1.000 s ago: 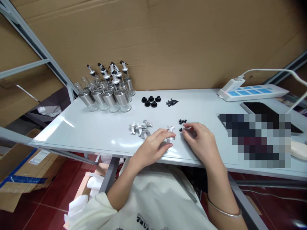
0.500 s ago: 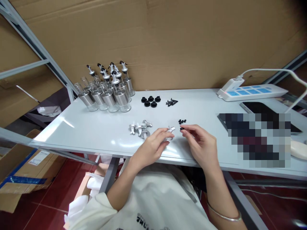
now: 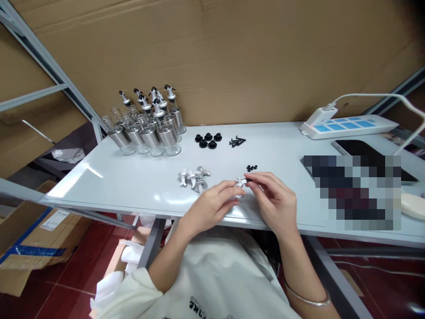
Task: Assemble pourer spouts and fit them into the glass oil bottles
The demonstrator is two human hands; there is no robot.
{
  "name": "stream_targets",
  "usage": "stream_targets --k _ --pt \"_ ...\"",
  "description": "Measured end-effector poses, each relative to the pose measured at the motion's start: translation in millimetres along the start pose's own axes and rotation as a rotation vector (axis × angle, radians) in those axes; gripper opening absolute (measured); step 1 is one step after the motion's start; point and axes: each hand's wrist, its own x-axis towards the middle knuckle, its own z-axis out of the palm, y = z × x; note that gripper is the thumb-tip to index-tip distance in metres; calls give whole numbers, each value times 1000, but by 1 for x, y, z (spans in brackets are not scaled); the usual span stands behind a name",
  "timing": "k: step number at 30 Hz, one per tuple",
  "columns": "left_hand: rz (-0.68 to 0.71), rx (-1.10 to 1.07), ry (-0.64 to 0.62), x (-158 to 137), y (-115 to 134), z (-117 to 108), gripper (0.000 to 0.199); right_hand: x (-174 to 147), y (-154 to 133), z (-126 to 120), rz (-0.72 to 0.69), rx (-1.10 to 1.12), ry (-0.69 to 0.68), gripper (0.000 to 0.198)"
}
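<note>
Between the fingers of my left hand [image 3: 212, 201] is a silver pourer spout [image 3: 240, 182], partly hidden by them. My right hand [image 3: 274, 199] pinches a small black cap [image 3: 249, 180] against the tip of that spout; how far it sits on the tip I cannot tell. Left of my hands lie several loose silver spouts [image 3: 192, 177]. Just beyond my right fingertips is a little cluster of black caps [image 3: 251, 168]. Farther back are several black stoppers [image 3: 208, 141] and a small pile of thin black levers [image 3: 237, 141].
Glass bottles with steel sleeves [image 3: 152, 139], several topped with pourers, crowd the back left of the white table [image 3: 133, 186]. At the right are a power strip [image 3: 348, 126], a black phone [image 3: 365, 153] and a white cable. A cardboard wall [image 3: 232, 62] closes off the back.
My right hand has moved left with the black cap, bringing it from a short gap away onto the spout's tip. The left hand has shifted slightly right.
</note>
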Motion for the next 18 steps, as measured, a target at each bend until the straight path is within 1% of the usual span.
stream_targets --k 3,7,13,18 --pt "9 34 9 1 0 -1 20 0 -1 0 -30 -3 6 17" --pt "27 57 11 1 1 -1 23 0 -2 -1 -79 0 -39 19" --pt "-15 -15 68 0 0 0 22 -2 1 0 -48 32 -2 17" --pt "0 -61 79 -1 -1 0 22 -1 1 1 -71 7 -55 15"
